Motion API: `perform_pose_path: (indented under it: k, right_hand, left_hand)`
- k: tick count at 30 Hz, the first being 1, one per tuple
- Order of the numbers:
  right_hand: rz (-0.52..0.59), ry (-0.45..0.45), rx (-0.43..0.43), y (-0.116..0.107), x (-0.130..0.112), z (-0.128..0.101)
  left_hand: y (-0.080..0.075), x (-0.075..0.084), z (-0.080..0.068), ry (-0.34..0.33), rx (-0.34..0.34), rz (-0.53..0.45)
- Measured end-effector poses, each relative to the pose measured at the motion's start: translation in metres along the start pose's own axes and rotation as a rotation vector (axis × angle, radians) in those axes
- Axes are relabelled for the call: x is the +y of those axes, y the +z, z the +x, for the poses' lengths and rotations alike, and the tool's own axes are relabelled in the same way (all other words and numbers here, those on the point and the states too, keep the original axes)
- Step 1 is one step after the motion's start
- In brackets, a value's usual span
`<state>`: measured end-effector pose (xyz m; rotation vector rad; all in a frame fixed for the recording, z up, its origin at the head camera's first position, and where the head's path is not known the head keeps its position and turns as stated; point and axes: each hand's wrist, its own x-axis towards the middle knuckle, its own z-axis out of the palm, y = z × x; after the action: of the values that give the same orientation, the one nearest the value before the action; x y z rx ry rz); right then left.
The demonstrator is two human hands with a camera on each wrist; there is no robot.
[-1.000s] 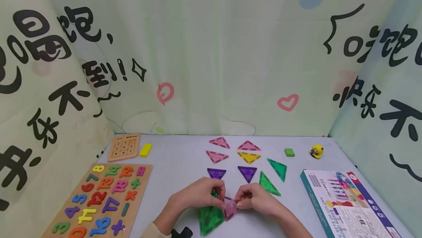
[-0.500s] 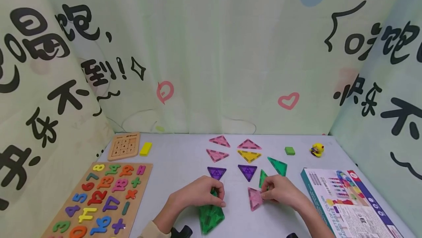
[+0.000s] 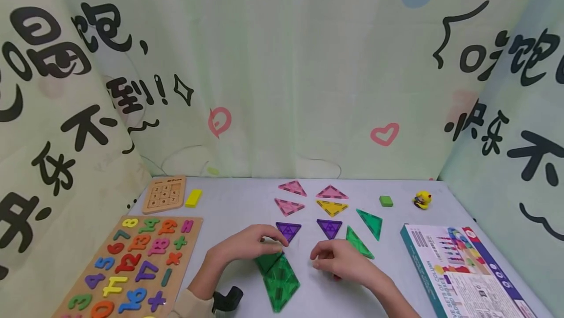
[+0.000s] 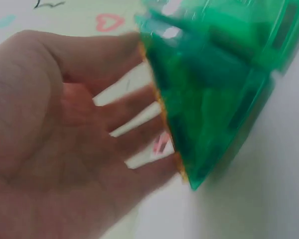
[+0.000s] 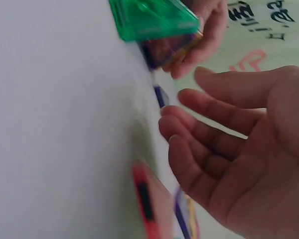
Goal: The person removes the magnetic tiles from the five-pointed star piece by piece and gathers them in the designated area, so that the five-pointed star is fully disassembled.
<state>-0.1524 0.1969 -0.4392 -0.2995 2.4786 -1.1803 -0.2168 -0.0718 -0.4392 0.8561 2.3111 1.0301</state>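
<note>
Currently, a translucent green plastic tile assembly (image 3: 282, 286) sits at the six o'clock of the desk (image 3: 246, 203); at its ten, the left hand (image 3: 240, 248) extends its fingers; at two, the right hand (image 3: 341, 261) curls loosely.

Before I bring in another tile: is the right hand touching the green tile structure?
Apart. The head view shows a strip of white tabletop plainly separating the right hand from the green tile structure.

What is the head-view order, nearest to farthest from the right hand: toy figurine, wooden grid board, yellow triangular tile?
1. Yellow triangular tile: beyond the right hand.
2. Toy figurine: back right.
3. Wooden grid board: back left.
</note>
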Motion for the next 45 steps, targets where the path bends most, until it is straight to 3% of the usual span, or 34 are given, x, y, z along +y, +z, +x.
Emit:
perform_pose_path:
  k: [5, 10, 24, 35, 45]
  right_hand:
    - [0.128, -0.067, -0.087, 0.02, -0.008, 0.017]
    - [0.245, -0.082, -0.128, 0.034, -0.017, 0.023]
    - [0.263, -0.037, -0.03, 0.054, -0.022, 0.027]
    - [0.269, 0.054, 0.199, 0.072, -0.036, 0.029]
    - [0.258, 0.053, 0.257, 0.074, -0.037, 0.031]
  left_hand:
    - [-0.004, -0.011, -0.002, -0.025, -0.06, 0.007]
    - [-0.003, -0.01, -0.001, -0.013, -0.081, 0.013]
    - [-0.005, -0.007, -0.002, 0.022, -0.063, 0.027]
    - [-0.005, -0.014, -0.003, 0.035, -0.019, 0.008]
    - [-0.004, -0.015, -0.001, 0.053, -0.002, -0.001]
